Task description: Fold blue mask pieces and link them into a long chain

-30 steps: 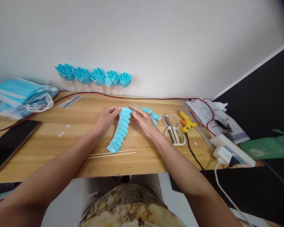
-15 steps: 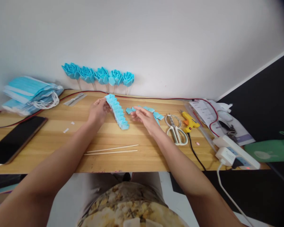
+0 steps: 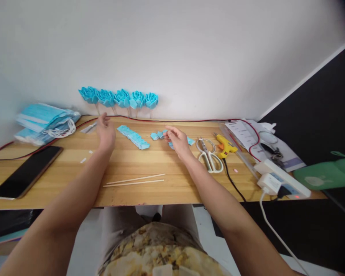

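My left hand (image 3: pixel 105 132) is raised over the back left of the table, fingers loosely bent and holding nothing visible, beside a clear packet of thin strips (image 3: pixel 89 127). To its right, a pleated light-blue strip (image 3: pixel 133 137) lies flat on the wood, apart from both hands. My right hand (image 3: pixel 178 142) hovers with fingers half bent and nothing seen in them. Below and around it are small folded blue pieces (image 3: pixel 155 136), partly covered by the hand. Two thin wooden sticks (image 3: pixel 135 179) lie near the front edge.
Several blue flowers on sticks (image 3: pixel 122 98) lean on the wall. Blue face masks (image 3: pixel 46 119) and a phone (image 3: pixel 27 172) are at left. Scissors (image 3: pixel 209 157), a yellow glue gun (image 3: pixel 225 145), papers (image 3: pixel 247 138) and a power strip (image 3: pixel 284 178) are at right. A red-black cable (image 3: pixel 189 121) runs along the back.
My left hand has let go of the pleated blue strip and moved left toward the clear packet. The strip now lies on the table. My right hand stays over the small blue pieces.
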Demonstrator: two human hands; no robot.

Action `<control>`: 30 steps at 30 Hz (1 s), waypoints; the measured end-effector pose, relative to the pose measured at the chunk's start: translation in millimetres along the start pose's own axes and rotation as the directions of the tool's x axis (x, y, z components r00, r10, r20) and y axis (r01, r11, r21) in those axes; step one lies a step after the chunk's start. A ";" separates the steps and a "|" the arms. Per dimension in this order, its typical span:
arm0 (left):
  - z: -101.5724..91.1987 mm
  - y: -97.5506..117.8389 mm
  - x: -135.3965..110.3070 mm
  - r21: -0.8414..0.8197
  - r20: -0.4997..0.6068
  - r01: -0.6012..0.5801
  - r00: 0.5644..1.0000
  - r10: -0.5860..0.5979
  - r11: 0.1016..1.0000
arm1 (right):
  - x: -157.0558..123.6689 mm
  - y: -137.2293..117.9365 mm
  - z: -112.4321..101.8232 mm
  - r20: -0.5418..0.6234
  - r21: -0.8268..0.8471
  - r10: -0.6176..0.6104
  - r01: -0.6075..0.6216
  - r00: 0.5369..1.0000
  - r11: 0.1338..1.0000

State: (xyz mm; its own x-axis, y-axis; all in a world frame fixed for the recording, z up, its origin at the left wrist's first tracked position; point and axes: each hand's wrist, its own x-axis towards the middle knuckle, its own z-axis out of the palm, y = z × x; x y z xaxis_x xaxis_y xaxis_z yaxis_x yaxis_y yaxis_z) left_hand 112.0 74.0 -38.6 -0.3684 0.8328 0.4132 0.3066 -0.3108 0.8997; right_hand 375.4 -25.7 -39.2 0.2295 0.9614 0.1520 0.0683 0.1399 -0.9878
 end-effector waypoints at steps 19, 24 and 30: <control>-44.8 35.1 -86.2 0.345 0.844 -0.713 0.520 0.130 0.610 | -20.1 0.2 15.3 0.599 -0.667 -0.178 0.610 0.780 0.427; -44.4 41.1 -84.7 0.357 0.889 -0.752 0.455 0.045 0.555 | -21.0 -3.8 14.8 0.607 -0.685 -0.149 0.609 0.781 0.400; -39.4 36.9 -82.8 0.328 0.895 -0.729 0.444 0.049 0.601 | -24.1 -9.5 12.8 0.606 -0.643 -0.216 0.631 0.766 0.434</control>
State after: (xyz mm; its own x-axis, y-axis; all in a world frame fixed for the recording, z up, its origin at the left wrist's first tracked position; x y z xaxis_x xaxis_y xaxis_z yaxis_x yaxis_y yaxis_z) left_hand 119.2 -24.4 -34.1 0.6369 0.7643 0.1012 0.7410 -0.6431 0.1933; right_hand 356.8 -47.2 -33.9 -0.4270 0.8497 0.3093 0.7991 0.5147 -0.3107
